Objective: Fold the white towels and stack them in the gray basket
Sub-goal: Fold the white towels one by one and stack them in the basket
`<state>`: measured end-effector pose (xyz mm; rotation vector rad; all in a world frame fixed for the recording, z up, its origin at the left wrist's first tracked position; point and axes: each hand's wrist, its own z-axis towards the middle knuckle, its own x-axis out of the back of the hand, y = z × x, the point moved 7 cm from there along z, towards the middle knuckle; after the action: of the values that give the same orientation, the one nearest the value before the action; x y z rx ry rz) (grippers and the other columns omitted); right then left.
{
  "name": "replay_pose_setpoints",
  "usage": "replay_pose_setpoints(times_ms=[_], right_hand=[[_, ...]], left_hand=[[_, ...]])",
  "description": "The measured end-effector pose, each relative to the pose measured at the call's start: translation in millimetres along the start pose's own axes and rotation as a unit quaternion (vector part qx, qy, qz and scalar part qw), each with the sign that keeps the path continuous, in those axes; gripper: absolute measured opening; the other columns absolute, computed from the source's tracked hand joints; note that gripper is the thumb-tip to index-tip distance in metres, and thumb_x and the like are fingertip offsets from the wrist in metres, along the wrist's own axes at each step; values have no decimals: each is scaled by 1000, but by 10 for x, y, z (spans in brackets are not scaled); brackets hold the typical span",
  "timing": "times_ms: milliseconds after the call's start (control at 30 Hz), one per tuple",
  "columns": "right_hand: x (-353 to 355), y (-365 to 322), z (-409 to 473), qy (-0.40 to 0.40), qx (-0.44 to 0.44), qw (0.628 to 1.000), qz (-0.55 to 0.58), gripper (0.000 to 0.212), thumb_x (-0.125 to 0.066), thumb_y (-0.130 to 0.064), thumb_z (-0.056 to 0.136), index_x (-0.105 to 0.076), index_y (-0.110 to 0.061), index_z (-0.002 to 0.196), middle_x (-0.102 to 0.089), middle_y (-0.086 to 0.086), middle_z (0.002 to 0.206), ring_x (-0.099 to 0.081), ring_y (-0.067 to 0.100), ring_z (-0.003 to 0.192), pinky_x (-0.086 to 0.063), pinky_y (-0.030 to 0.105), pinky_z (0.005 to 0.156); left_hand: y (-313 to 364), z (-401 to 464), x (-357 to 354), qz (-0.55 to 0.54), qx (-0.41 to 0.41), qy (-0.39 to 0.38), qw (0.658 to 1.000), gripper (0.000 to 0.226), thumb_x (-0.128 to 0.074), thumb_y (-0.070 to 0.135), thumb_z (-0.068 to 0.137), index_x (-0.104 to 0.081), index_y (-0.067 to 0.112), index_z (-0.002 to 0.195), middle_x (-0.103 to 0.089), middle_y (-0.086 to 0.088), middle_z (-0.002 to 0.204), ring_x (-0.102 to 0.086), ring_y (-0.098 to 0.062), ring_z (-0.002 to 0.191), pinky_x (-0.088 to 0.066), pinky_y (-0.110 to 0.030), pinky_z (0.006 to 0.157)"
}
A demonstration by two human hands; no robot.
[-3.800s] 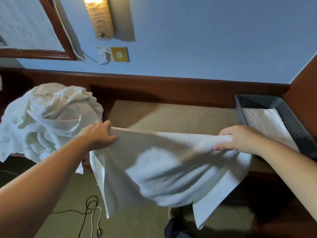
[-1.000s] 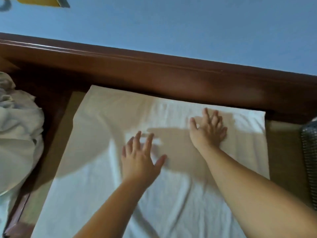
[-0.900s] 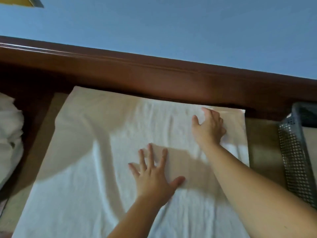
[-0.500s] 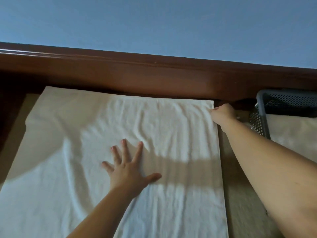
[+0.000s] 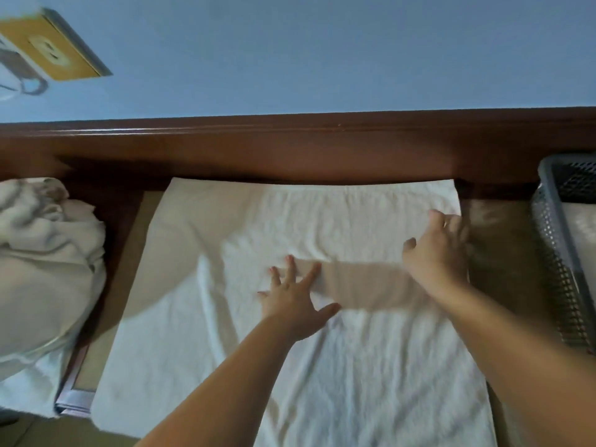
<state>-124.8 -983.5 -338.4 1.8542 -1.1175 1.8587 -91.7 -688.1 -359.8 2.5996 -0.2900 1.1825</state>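
Note:
A white towel (image 5: pixel 225 317) lies spread flat on the tan tabletop, its far edge against the wooden back rail. My left hand (image 5: pixel 295 300) presses on its middle with fingers spread. My right hand (image 5: pixel 437 253) lies flat on the towel near its right edge, blurred by motion. The gray mesh basket (image 5: pixel 554 253) stands at the right edge of the view with a folded white towel (image 5: pixel 583 233) inside. A heap of crumpled white towels (image 5: pixel 42 269) sits at the left.
A dark wooden rail (image 5: pixel 290 150) runs along the back of the table under a blue wall. A yellow wall socket (image 5: pixel 48 46) with a plug is at top left. Bare tabletop (image 5: pixel 496 253) separates the towel from the basket.
My right hand has left the towel's far right corner and come back toward me to lie flat by the right edge. My left hand stays pressed on the middle. The view shifted left.

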Motion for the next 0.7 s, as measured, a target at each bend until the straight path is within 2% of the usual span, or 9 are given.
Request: replay_pose_setpoints(times_ms=[67, 100, 167, 267, 400, 500, 567, 633, 700], right_hand=[[-169, -269, -399, -20, 61, 998, 28, 42, -64, -22, 89, -53, -14, 129, -50, 15, 128, -45, 38, 119, -44, 53, 96], [-272, -422, -590, -31, 86, 995, 45, 34, -63, -20, 89, -58, -13, 122, -54, 14, 121, -48, 37, 113, -45, 50, 93], [-462, -759, -947, -46, 136, 987, 77, 25, -66, -15, 86, -66, -15, 111, -57, 10, 110, -54, 35, 104, -49, 46, 89], [-756, -1343, -1437, -59, 196, 972, 115, 20, -68, -11, 82, -67, -18, 100, -57, 3, 98, -58, 31, 96, -53, 43, 78], [-1093, -2262, -2099, -87, 275, 947, 143, 7, -59, -14, 88, -62, -16, 94, -54, -1, 89, -56, 25, 84, -51, 41, 65], [-1385, -2963, -2631, -168, 277, 936, 139, 14, -48, -25, 92, -60, -19, 93, -56, -2, 88, -56, 23, 84, -50, 40, 65], [-1609, -3405, -3017, -239, 270, 926, 114, 20, -48, -33, 98, -60, -17, 95, -59, -1, 90, -60, 25, 84, -53, 41, 69], [-1799, -3770, -3363, -286, 259, 920, 70, 33, -47, -44, 102, -55, -14, 92, -57, 1, 87, -59, 26, 77, -54, 42, 69], [-1980, -4005, -3614, -310, 233, 921, 22, 48, -45, -57, 102, -45, -13, 82, -52, 2, 79, -55, 25, 68, -51, 38, 63]], left_hand=[[-209, 63, 236, -29, -38, 27, 999, 82, -52, 77, 90, -15, 55, 160, -15, 7, 173, -25, -31, 154, -39, -54, 115], [-403, 112, 379, -59, -50, 47, 996, 76, -55, 70, 92, -24, 52, 159, -34, 8, 165, -39, -26, 145, -44, -46, 113], [-939, 263, 663, -97, -41, 95, 990, 65, -59, 61, 95, -38, 46, 155, -52, 2, 148, -52, -26, 133, -46, -42, 109], [-1961, 550, 1043, -98, 53, 146, 983, 58, -62, 51, 98, -46, 34, 151, -47, -12, 146, -43, -38, 135, -41, -48, 111], [-2994, 782, 1484, -104, 173, 180, 963, 65, -54, 59, 98, -42, 23, 150, -38, -19, 152, -33, -41, 144, -36, -50, 114], [-3331, 1032, 1655, -125, 188, 151, 962, 82, -51, 61, 99, -34, 5, 156, -33, -24, 159, -32, -43, 148, -31, -49, 120], [-3430, 1157, 1749, -161, 188, 134, 960, 89, -56, 61, 97, -30, 1, 157, -36, -23, 159, -39, -42, 146, -37, -47, 119], [-3448, 1230, 1786, -224, 168, 103, 954, 76, -60, 50, 100, -37, 1, 153, -48, -20, 152, -51, -40, 137, -47, -42, 110], [-3452, 1266, 1769, -288, 148, 76, 943, 59, -63, 40, 102, -48, 4, 147, -56, -16, 145, -57, -36, 130, -49, -36, 95]])
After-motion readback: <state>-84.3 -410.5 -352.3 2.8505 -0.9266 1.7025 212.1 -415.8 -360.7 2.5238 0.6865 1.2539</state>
